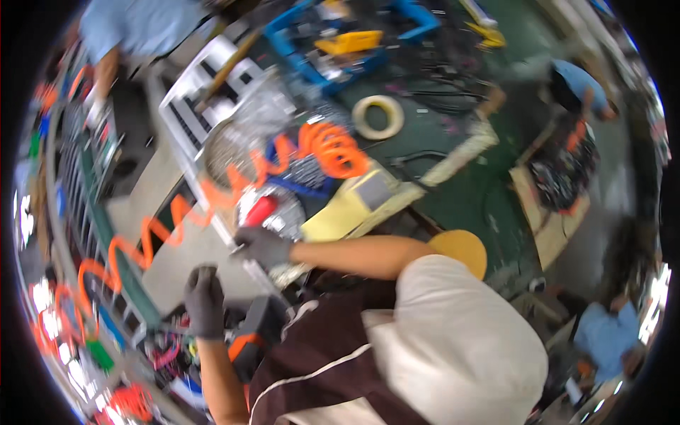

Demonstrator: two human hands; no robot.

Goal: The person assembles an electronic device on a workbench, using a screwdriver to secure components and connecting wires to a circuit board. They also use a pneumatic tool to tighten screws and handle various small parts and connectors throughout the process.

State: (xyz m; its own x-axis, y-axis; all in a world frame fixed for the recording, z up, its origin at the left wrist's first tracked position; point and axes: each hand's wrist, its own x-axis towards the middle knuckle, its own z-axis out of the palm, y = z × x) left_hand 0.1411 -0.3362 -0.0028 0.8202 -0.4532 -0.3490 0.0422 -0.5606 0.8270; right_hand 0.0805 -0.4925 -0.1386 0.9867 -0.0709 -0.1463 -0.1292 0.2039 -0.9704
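Observation:
My left hand (204,303), in a dark grey glove, is raised with its fingers curled together; whatever they hold is hidden by blur. Farther right, my right hand (263,246), gloved the same way, is closed at the bench edge, and I cannot make out what its fingertips grip. A flat pale grey panel (173,244) lies beyond my left hand. Just past my right hand sits a clear plastic bag or dish (292,212) with a red object (262,210) on it. An orange coiled hose (145,237) stretches from the left to a bundle of loops on the bench.
Around the bench are a blue parts tray (322,190), a yellow sheet (336,216), a tape roll (356,117), a white slatted tray (177,106) and a blue crate (275,34). A person (142,25) in light blue stands across; others work at the right.

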